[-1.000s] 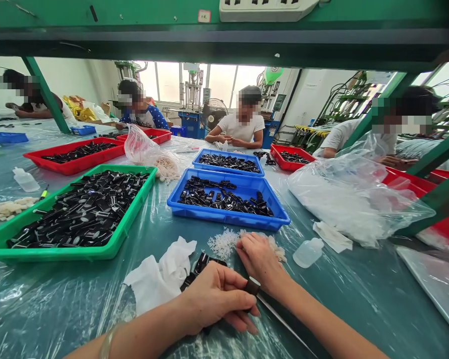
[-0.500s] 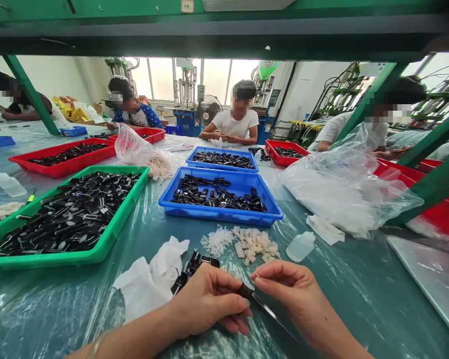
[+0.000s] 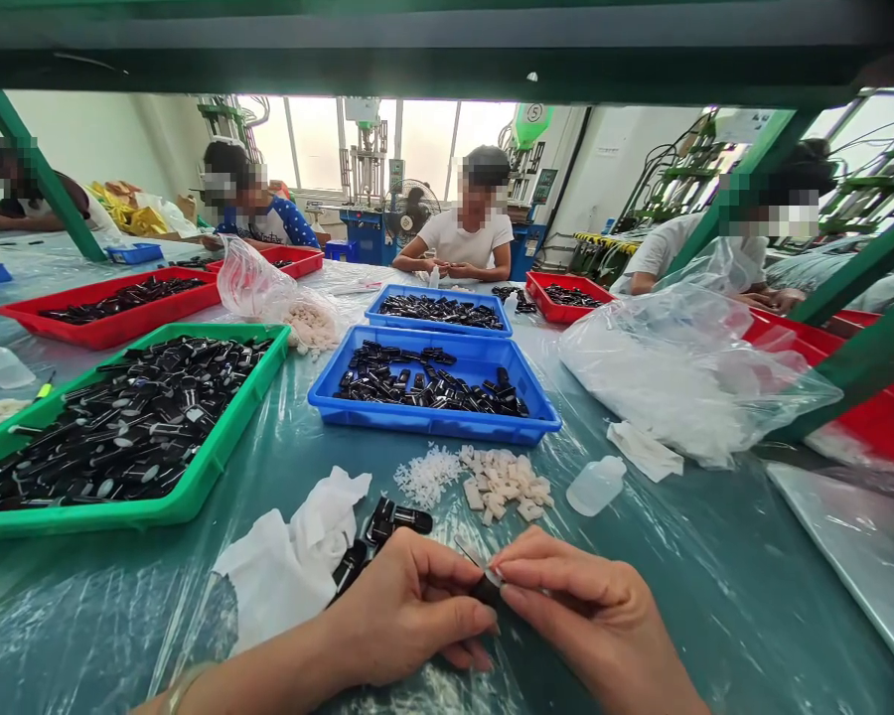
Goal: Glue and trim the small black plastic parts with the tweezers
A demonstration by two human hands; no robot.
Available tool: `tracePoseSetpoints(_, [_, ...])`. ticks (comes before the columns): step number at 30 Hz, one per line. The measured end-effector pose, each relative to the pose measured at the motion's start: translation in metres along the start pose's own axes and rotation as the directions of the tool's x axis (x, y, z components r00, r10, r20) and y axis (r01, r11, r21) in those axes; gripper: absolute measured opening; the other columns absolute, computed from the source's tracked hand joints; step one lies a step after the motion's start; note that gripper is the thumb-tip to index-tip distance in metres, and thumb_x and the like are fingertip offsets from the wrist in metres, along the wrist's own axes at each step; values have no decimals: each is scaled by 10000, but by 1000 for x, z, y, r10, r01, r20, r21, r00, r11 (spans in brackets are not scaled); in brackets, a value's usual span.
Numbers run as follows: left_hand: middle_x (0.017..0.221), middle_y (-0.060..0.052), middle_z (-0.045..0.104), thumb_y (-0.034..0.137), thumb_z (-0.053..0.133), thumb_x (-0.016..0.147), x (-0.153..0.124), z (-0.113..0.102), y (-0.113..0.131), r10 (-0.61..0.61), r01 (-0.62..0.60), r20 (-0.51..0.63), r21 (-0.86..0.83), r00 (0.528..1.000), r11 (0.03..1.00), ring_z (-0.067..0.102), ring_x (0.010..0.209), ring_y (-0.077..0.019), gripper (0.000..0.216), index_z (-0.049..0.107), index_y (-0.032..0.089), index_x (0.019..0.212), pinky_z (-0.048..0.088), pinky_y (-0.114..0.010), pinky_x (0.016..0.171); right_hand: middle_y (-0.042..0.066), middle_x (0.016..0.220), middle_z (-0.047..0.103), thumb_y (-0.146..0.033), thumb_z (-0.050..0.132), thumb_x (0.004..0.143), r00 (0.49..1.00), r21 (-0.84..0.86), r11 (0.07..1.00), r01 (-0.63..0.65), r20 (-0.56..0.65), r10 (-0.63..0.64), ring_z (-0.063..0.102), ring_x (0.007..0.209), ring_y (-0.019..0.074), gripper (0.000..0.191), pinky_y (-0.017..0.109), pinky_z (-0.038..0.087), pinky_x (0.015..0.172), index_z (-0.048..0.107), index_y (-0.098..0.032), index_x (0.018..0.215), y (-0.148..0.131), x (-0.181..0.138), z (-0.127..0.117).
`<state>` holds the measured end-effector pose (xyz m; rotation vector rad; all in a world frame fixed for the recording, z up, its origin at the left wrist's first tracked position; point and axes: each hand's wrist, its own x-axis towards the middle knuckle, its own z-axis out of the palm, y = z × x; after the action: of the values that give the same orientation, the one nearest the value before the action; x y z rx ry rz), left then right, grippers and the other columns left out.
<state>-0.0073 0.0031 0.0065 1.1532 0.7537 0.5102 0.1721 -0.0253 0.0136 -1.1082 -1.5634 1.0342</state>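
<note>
My left hand (image 3: 409,611) is closed around a small black part (image 3: 487,588) low in the middle of the view. My right hand (image 3: 581,606) pinches at the same black part from the right, fingertips meeting the left hand's; what lies between its fingertips is too small to make out. Just beyond my hands lie a few loose black parts (image 3: 387,526), a white cloth (image 3: 290,561), a heap of tiny white bits (image 3: 426,475) and a heap of small cream pieces (image 3: 508,487).
A green tray (image 3: 216,452) of black parts sits left, two blue trays (image 3: 432,422) ahead, red trays (image 3: 81,328) beyond. A small plastic bottle (image 3: 596,485) and clear bags (image 3: 685,377) lie right. Other people work across the table. A green shelf frame (image 3: 849,382) hangs overhead.
My right hand has left the cream pieces, come back toward me and closed onto the black part held in my left hand. The thin blade seen earlier is hidden now.
</note>
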Motion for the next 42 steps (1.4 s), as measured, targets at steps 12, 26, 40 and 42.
tracePoseSetpoints(12, [653, -43, 614, 269, 621, 714, 0, -1, 0, 3, -3, -5, 37, 1000, 999, 658, 625, -168, 185, 665, 92, 744, 495, -190, 544, 33, 778, 665, -204, 663, 730, 998, -100, 995, 0, -65, -7, 620, 716, 170, 132, 275, 521, 671, 744, -291, 786, 1, -4, 5])
tracePoseSetpoints(26, [615, -40, 616, 283, 624, 704, 1, -1, -2, -20, 20, -16, 54, 1000, 998, 662, 611, -177, 191, 661, 96, 708, 480, -183, 513, 49, 765, 653, -249, 633, 754, 998, -126, 992, -20, -54, 13, 607, 689, 175, 118, 280, 527, 651, 747, -274, 768, 4, -4, 7])
tracePoseSetpoints(40, [518, -10, 563, 287, 635, 693, 1, -2, 0, -27, 29, -33, 66, 999, 997, 658, 595, -180, 196, 670, 95, 686, 477, -193, 515, 46, 761, 642, -304, 611, 766, 998, -163, 986, -34, -59, 25, 610, 673, 174, 147, 254, 532, 627, 726, -252, 692, 0, -2, 10])
tracePoseSetpoints(42, [549, -18, 588, 292, 640, 695, 0, -1, 1, -21, 23, -38, 58, 999, 998, 656, 584, -169, 201, 669, 94, 683, 475, -181, 506, 46, 768, 648, -305, 614, 766, 998, -160, 987, -19, -59, 10, 619, 677, 172, 139, 248, 538, 623, 735, -256, 717, 2, -2, 11])
